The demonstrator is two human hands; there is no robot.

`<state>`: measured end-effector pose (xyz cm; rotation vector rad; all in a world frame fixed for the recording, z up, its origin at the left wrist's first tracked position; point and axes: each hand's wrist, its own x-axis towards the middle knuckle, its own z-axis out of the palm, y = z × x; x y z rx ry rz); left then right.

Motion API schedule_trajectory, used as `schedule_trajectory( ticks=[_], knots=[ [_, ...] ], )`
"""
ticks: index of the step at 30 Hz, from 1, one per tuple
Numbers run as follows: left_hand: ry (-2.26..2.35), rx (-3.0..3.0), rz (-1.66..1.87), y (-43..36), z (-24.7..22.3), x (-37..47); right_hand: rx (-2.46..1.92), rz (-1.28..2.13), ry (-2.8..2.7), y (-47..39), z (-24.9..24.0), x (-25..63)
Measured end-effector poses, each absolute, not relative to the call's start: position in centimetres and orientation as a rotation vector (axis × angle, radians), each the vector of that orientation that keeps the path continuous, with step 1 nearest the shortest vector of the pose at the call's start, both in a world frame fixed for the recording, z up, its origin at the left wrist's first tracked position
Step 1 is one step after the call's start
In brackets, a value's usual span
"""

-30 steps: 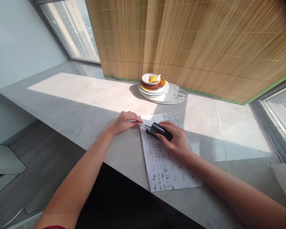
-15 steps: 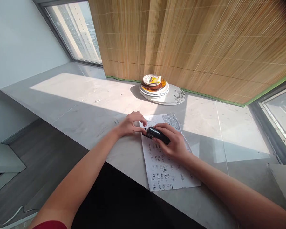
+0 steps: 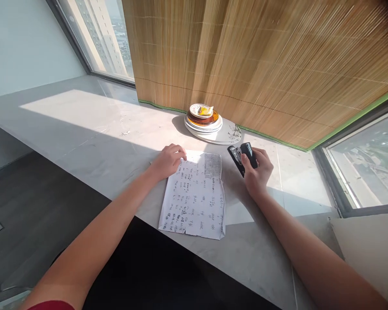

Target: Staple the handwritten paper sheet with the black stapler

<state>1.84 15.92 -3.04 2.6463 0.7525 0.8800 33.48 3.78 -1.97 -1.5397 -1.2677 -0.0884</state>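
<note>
While the right hand [image 3: 260,170] holds the black stapler [image 3: 250,154] off to one side, the left hand [image 3: 168,161] lies at the far left corner of the paper [image 3: 194,198]. Its fingers wrapped round the stapler from the right and its thumb set along the other side, the right hand seems to have a firm hold; the tool's upper and lower halves stand apart, with metal showing between them. For safe handling, the thumb is best set on the outer casing, clear of that gap. The left hand is loosely curled, its fingertips over or just beside the paper's edge; whether it pinches the sheet or merely rests there, I cannot tell. Light, flat pressure on that corner would probably steady the paper, since its edges look crinkled and could lift or slide.

The paper lies on the worktop [image 3: 90,150] between the two hands, close under the left and apart from the right. The stapler is within the right hand's grasp, to the right of the paper's printed corner, its far end angled towards the plates [image 3: 203,127].
</note>
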Motion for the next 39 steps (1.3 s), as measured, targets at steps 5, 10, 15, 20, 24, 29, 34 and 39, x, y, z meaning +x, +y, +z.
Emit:
schedule_trajectory(
  ticks=[5,10,15,20,24,29,34,39],
  knots=[
    [0.562,2.724,0.851,15.0,-2.4,2.8,-1.586,-0.092,-1.327,4.3,-2.6,33.6],
    [1.221,2.487,1.263,15.5,-0.7,0.9,-1.614,0.0,-1.361,4.5,-2.3,33.3],
    [1.685,2.269,1.098,13.9,-1.4,-3.1,-1.627,0.074,-1.399,4.8,-2.4,33.3],
    [1.547,2.304,0.911,13.1,-4.0,-5.3,-1.628,0.045,-1.382,4.9,-2.6,33.2],
    [1.384,2.305,0.889,15.0,-3.6,-5.0,-1.633,0.036,-1.367,5.0,-2.6,33.2],
    [1.422,2.312,0.629,16.9,-1.1,-3.8,-1.625,0.068,-1.376,4.9,-2.5,33.1],
    [1.401,2.392,0.521,18.8,-0.5,-2.4,-1.583,-0.011,-1.381,4.6,-2.4,32.9],
    [1.387,2.421,0.507,20.5,-1.1,-1.4,-1.563,-0.128,-1.343,4.5,-2.3,32.7]
  ],
)
